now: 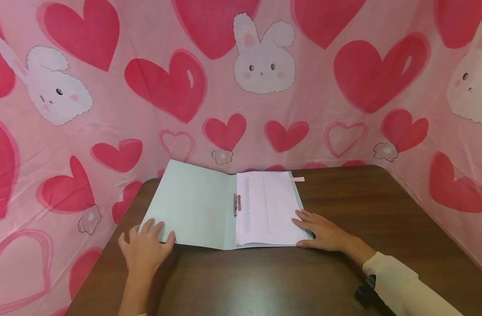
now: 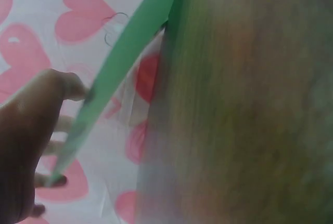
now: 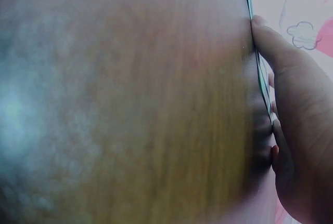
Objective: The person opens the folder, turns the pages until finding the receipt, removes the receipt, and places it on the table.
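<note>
A pale green file folder [image 1: 193, 197] lies spread open on the table. Its left cover tilts up off the wood. White printed sheets [image 1: 278, 206] sit on the right side, beside a metal clip [image 1: 237, 204] at the spine. My left hand [image 1: 146, 245] holds the cover's near left corner. In the left wrist view, the thumb [image 2: 75, 86] touches the green cover [image 2: 112, 73], and one fingertip laps over its outer edge. My right hand [image 1: 320, 232] rests on the right edge of the sheets, fingers extended; its thumb [image 3: 265, 34] touches the near edge.
Dark brown wooden table [image 1: 257, 281] reaches past the folder on both sides. A small pink tab [image 1: 298, 179] sticks out at the folder's upper right. Behind stands a pink cloth [image 1: 320, 87] with hearts and rabbits. A black device [image 1: 365, 292] is at the right wrist.
</note>
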{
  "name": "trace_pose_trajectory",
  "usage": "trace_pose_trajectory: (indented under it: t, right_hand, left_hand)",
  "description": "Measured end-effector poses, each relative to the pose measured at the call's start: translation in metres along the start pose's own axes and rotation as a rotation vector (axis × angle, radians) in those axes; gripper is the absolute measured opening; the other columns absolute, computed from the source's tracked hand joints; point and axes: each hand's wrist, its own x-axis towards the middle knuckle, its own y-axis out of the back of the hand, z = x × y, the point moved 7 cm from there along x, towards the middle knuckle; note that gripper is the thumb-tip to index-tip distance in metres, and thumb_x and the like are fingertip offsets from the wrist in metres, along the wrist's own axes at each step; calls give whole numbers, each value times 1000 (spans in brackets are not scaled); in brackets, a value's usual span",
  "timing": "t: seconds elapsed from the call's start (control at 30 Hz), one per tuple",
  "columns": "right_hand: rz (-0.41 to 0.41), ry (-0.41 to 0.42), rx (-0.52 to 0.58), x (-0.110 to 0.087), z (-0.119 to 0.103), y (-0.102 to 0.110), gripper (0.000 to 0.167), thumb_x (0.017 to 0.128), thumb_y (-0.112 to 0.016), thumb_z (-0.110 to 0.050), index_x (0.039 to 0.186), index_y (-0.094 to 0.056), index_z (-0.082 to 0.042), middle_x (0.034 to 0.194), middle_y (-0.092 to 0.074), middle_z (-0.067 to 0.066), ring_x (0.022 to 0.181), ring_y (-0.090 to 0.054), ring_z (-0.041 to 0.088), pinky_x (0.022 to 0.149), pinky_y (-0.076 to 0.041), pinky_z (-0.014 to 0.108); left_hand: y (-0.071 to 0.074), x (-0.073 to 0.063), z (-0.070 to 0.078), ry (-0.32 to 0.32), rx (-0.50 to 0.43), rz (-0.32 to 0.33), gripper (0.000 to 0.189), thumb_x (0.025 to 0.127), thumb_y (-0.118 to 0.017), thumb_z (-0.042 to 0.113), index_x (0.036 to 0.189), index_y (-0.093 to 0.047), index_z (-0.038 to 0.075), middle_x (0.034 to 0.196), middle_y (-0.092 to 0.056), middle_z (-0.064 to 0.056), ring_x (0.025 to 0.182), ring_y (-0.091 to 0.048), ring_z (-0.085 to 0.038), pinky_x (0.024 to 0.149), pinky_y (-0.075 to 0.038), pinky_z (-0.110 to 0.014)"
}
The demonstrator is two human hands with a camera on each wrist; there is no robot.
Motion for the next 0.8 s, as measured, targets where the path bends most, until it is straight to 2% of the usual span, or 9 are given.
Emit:
trace_pose_trajectory:
  t: [0.13, 0.23, 0.57, 0.8]
  right_hand:
    - [2, 4, 5, 0, 1, -1, 86, 89, -60, -68, 157, -41, -19, 169, -29, 12, 156, -26, 41, 121, -24, 68]
    - [6, 7, 0, 0, 1, -1, 86, 89, -60, -69, 157, -41, -18, 169, -29, 12, 156, -26, 41, 121, -25, 68]
    - [6, 4, 17, 1, 2, 0, 87, 88, -62, -68, 157, -41, -20, 169, -29, 11, 156, -25, 42, 121, -24, 69]
    - [-5, 2, 20, 1, 4, -1, 87, 88, -61, -69, 157, -40, -20, 169, -28, 11, 157, -24, 42, 121, -23, 68]
  left_hand:
    - [-15, -6, -5, 56, -21, -201, 58, 90, -63, 52, 132, -66, 12, 142, -57, -24, 123, -49, -61, 99, -25, -83]
    - [-23, -10, -7, 77, -31, -305, 65, 90, -62, 57, 137, -61, 12, 146, -52, -25, 126, -46, -62, 98, -23, -86]
    - [-42, -16, -15, 97, -75, -487, 83, 89, -56, 72, 148, -51, 14, 153, -42, -30, 129, -41, -65, 94, -24, -90]
    - [-51, -21, -16, 93, -122, -536, 87, 89, -56, 73, 151, -47, 13, 152, -40, -32, 132, -37, -65, 90, -27, -90]
